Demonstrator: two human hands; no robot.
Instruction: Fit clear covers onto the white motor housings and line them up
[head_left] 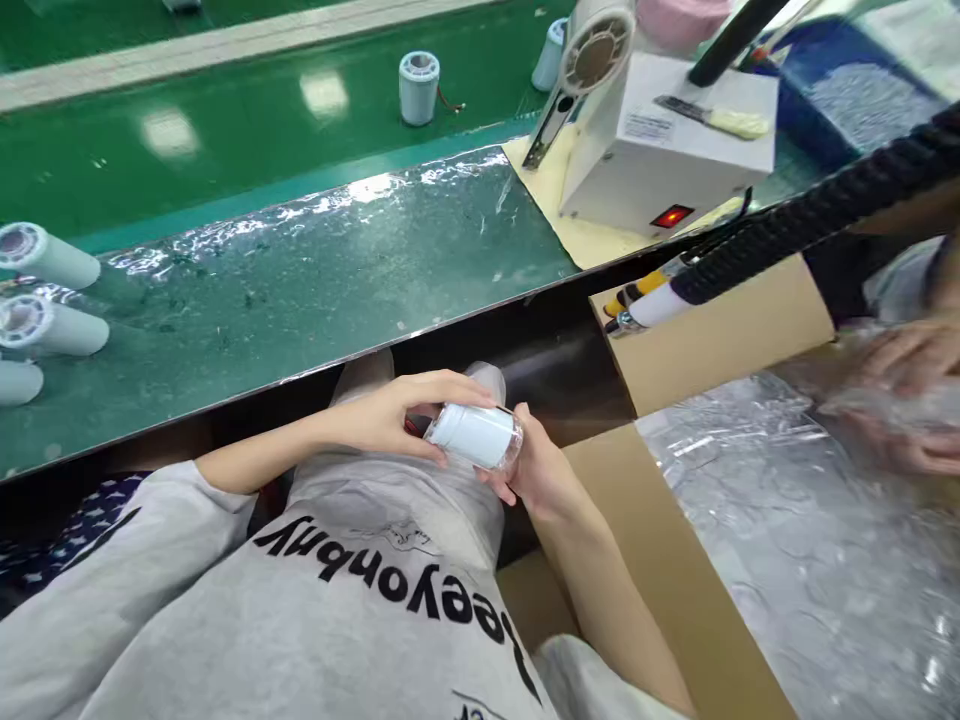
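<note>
A pale blue cylinder in a clear wrap lies between my hands, above my lap and below the bench edge. My left hand curls over its left end, fingers closed on it. My right hand cups its right end from underneath. Both hands grip the same cylinder. More pale blue cylinders lie on their sides at the left of the foil-covered bench.
A white box machine with a red lit switch stands at the back right. A cardboard box lined with bubble wrap sits at my right. Another person's hands work in it. A black hose crosses above. Two upright cylinders stand on the green belt.
</note>
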